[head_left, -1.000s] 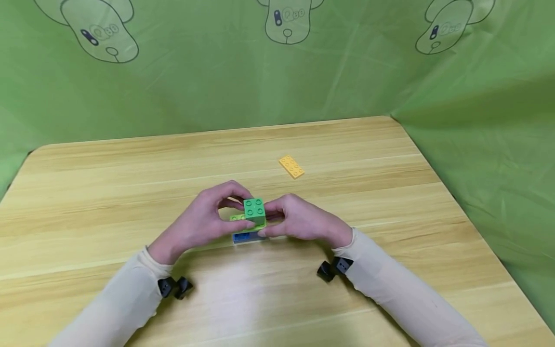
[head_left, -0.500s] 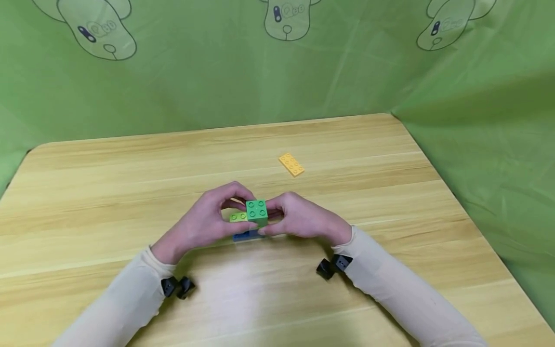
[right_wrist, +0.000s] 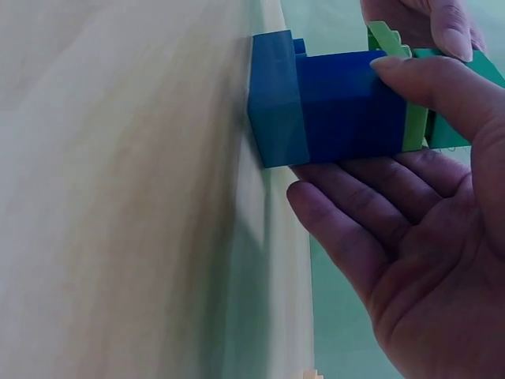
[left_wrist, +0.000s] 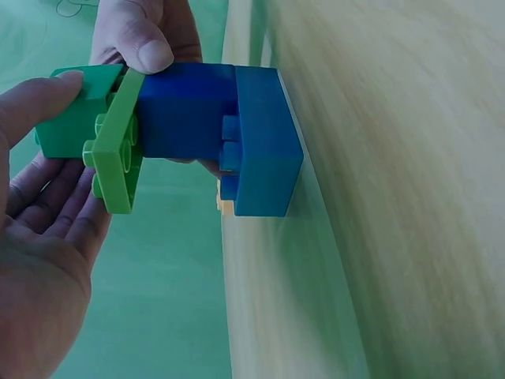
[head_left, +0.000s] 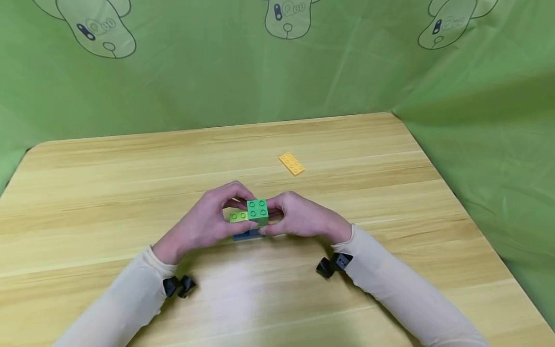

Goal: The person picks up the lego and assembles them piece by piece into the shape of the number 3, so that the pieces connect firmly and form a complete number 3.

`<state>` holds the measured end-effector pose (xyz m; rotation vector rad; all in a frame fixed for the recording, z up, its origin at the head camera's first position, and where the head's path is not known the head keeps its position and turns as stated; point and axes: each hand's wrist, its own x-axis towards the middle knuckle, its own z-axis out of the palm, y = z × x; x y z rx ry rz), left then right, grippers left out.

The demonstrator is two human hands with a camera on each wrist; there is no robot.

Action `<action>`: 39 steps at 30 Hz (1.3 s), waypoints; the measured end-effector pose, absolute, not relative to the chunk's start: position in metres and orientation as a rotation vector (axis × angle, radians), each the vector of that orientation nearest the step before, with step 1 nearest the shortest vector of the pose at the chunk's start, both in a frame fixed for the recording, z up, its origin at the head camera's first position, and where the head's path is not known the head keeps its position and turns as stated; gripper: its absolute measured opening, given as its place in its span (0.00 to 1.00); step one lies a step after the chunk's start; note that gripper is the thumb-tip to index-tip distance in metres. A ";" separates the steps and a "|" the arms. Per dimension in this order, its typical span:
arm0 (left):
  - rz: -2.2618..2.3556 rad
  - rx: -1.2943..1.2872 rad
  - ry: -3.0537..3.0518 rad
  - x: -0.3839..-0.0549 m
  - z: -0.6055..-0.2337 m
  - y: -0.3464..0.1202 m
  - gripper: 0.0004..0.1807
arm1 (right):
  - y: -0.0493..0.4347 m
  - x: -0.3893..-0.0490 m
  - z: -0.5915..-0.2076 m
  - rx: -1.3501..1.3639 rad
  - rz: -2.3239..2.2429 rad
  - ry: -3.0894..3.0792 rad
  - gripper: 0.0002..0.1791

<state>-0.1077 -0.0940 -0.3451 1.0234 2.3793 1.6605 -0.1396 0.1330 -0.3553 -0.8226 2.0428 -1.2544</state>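
A stack of toy building bricks stands on the table between the two hands. Its bottom brick is a blue brick (left_wrist: pixel 272 142), with a narrower dark blue brick (right_wrist: pixel 351 106) on it. Above these lies a thin lime plate (left_wrist: pixel 118 158), its studded left end jutting out past the dark blue brick. A green brick (head_left: pixel 257 211) with a two-by-two stud top sits over the plate's right end. My left hand (head_left: pixel 204 219) pinches the green brick between thumb and fingers. My right hand (head_left: pixel 299 215) grips the dark blue brick, thumb close to the lime plate.
An orange plate (head_left: pixel 292 164) with studs lies flat on the wooden table (head_left: pixel 108 193), beyond the hands. Green printed fabric (head_left: pixel 195 72) hangs behind the table and along its right side. Small black devices (head_left: pixel 334 265) sit at both wrists.
The green brick has shifted slightly right over the lime plate, and less of the plate shows in front of it. Both hands keep their hold; the orange plate has stayed put.
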 end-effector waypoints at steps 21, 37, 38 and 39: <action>1.479 1.006 2.542 -0.104 -0.342 -0.096 0.17 | 0.132 -0.138 -0.356 -0.850 -1.222 2.039 0.16; 1.387 0.960 2.605 -0.103 -0.336 -0.094 0.17 | 0.133 -0.139 -0.355 -0.887 -1.206 2.049 0.16; 1.390 0.956 2.603 -0.103 -0.336 -0.094 0.17 | 0.133 -0.139 -0.355 -0.888 -1.205 2.051 0.16; 1.393 0.952 2.601 -0.103 -0.336 -0.093 0.17 | 0.133 -0.139 -0.355 -0.887 -1.207 2.051 0.16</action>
